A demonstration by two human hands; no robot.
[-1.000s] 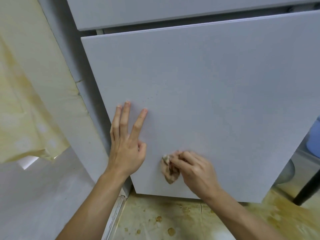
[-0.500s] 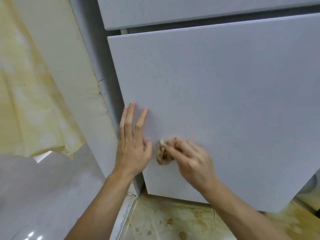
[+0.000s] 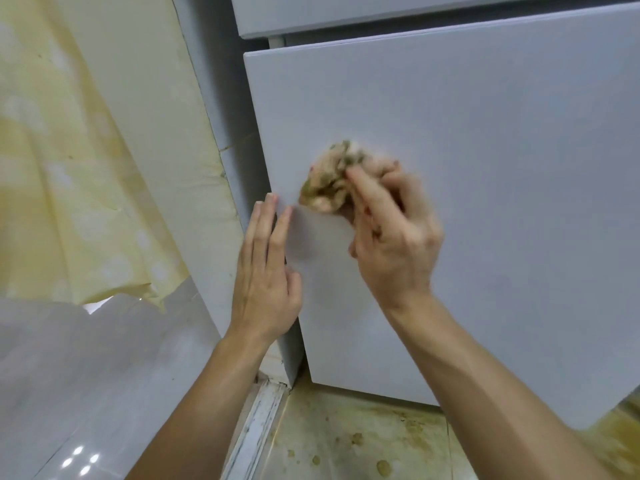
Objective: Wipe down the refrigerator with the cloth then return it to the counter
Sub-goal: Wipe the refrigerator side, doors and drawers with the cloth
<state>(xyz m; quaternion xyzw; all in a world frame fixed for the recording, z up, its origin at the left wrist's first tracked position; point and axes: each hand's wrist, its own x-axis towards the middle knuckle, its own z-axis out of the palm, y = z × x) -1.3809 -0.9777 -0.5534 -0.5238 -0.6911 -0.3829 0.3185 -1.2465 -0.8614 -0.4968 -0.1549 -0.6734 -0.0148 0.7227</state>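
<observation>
Forearms, both bare, reach up from the bottom edge of the view toward a pale grey refrigerator door (image 3: 485, 202). Nearest, below them, lies a stained floor (image 3: 346, 441) with brown spots, and a white strip runs along the floor to the door's lower left corner. The left hand (image 3: 265, 271) is flat, fingers straight and together, resting on the left edge of the door; its grip is wide and holds nothing. The right hand (image 3: 391, 230), slightly blurred, has its grip closed around a crumpled cloth (image 3: 329, 181), pinkish with green-brown stains. The cloth is pressed against the door face near its left edge, about midway up, just above the left fingertips (image 3: 272, 199). Farther left hangs a yellowed sheet (image 3: 69, 168) over a glossy grey surface. Above the door, a second grey panel (image 3: 346, 15) begins across a narrow gap.
</observation>
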